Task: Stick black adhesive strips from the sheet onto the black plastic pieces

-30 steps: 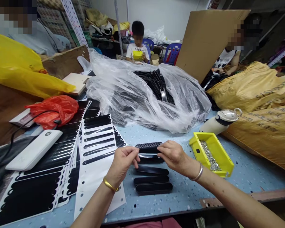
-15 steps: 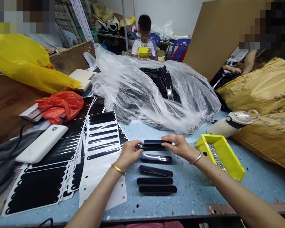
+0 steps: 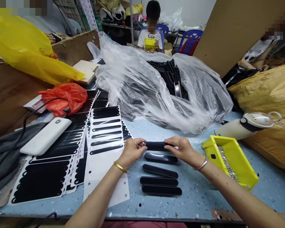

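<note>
Between my two hands is a slim black strip-shaped piece (image 3: 155,144) with rounded ends, held level just over the table. My left hand (image 3: 134,151) pinches its left end, where a small shiny spot shows. At the other end, my right hand (image 3: 180,148) grips it between thumb and fingers. Below it lies a glossy black strip (image 3: 160,157), followed by more black strips (image 3: 159,181) in a rough column towards me. To the left, a white backing sheet (image 3: 106,171) carries several black stickers (image 3: 106,129) of similar long shape.
A yellow bin (image 3: 248,169) with small metal parts stands right, near a bottle (image 3: 244,126). Clear plastic (image 3: 137,91) covers black pieces behind. Left are a white power bank (image 3: 46,136), a red bag (image 3: 66,98) and sticker sheets (image 3: 41,180). Other people sit beyond the table.
The upper and lower black parts, offset before, now appear lined up as one piece in my hands. The whole view has shifted slightly.
</note>
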Demonstrator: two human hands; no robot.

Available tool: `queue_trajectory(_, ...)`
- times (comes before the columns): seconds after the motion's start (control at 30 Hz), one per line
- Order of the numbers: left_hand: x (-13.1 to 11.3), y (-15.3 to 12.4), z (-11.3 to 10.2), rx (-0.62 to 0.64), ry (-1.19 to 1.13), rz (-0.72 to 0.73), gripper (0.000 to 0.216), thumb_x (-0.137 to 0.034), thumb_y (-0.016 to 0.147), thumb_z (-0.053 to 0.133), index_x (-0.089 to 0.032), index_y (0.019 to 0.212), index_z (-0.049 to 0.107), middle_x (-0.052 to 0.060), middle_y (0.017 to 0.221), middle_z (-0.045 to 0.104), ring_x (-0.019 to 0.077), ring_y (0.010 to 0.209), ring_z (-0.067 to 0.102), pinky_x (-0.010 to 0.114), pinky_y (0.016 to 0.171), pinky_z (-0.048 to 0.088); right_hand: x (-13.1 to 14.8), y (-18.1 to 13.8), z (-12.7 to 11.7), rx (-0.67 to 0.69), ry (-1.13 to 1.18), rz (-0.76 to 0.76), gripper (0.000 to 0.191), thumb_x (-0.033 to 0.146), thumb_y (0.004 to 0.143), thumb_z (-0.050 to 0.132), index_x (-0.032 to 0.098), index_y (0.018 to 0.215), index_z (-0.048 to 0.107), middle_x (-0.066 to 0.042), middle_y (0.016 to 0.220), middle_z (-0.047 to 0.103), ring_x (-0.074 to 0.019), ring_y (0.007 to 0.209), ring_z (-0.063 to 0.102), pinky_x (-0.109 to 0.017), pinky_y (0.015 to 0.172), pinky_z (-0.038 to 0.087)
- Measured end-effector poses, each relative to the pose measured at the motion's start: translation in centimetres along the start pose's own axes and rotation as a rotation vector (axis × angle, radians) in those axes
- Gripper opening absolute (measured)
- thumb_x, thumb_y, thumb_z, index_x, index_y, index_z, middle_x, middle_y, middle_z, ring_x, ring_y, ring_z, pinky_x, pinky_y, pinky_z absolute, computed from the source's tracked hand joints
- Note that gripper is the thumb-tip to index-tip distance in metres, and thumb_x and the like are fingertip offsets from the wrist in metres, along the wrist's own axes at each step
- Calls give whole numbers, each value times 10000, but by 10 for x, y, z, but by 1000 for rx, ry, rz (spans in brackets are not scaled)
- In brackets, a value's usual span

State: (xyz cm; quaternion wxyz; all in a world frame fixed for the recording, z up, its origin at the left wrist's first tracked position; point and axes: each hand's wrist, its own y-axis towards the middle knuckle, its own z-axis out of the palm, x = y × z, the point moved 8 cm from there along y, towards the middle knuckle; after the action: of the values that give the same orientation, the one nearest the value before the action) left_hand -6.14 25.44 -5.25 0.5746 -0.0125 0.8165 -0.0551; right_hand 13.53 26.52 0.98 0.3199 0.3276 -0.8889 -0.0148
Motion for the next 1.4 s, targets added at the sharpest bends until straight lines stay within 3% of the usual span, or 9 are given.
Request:
queue_trajectory(0.27, 5, 1, 2, 26, -112, -49, 196, -204, 660, 671, -166, 848, 714, -42, 574, 593, 107, 482, 570, 219, 503, 438, 0, 3, 6, 27, -58, -26, 152, 200, 852, 653, 156, 968, 740, -94, 903, 751, -224, 818, 698, -330, 747, 560)
queue_trajectory(0.77, 2, -1, 1, 23, -100, -56, 206, -220, 655, 692, -155, 848, 719, -25, 583, 604, 119, 511, 583, 223, 514, 451, -6, 6, 14, 68, -91, -24, 127, 209, 837, 663, 174, 925, 748, -92, 865, 749, -227, 787, 688, -328, 726, 539)
queue_trajectory(0.97, -4, 0, 2, 55, -104, -48, 211, -299, 784, 598, -142, 865, 714, -7, 563, 623, 114, 477, 593, 195, 445, 420, -4, 8, 14, 90, -117, -8, 122, 198, 827, 677, 160, 915, 753, -97, 865, 748, -228, 794, 683, -322, 731, 527)
queue_trajectory(1.4, -1, 2, 1, -57, -149, -148, 189, -325, 722, 645, -142, 710, 691, -12, 521, 594, 101, 420, 568, 168, 369, 381, -8, 10, 17, 116, -154, 5, 134, 223, 823, 686, 173, 920, 764, -92, 856, 752, -225, 781, 685, -311, 717, 518)
